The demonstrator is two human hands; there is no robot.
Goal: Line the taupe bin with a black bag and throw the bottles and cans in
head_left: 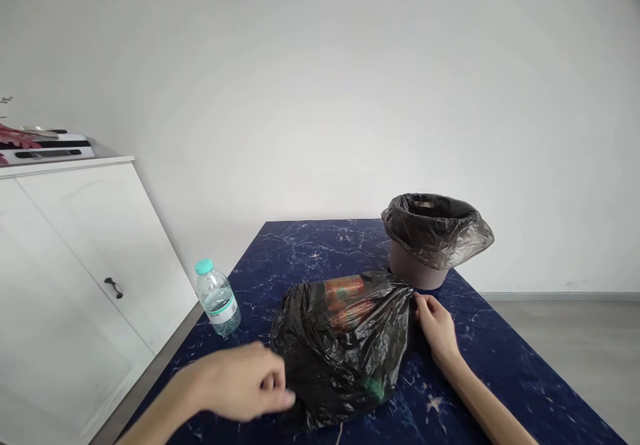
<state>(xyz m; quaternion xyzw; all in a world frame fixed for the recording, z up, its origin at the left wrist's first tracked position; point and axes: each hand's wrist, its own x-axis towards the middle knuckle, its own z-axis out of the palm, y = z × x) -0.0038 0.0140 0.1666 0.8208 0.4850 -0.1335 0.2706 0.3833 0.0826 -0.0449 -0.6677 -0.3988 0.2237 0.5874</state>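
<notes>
A filled black plastic garbage bag lies on the blue marbled table, its film crumpled. Orange-brown printed packaging shows through near the top, and something green shows low on the right. My right hand pinches the gathered upper right corner of this bag between thumb and fingers. At the bag's lower left side is my left hand, its fingers curled toward the thumb and slightly blurred. Whether that hand grips the plastic is hidden. Beyond my left hand stands a clear water bottle with a turquoise cap, partly full.
A brownish trash bin lined with a dark bag stands at the table's back right, just behind my right hand. The table ends near the white wall. On the left is a white cabinet with objects on top.
</notes>
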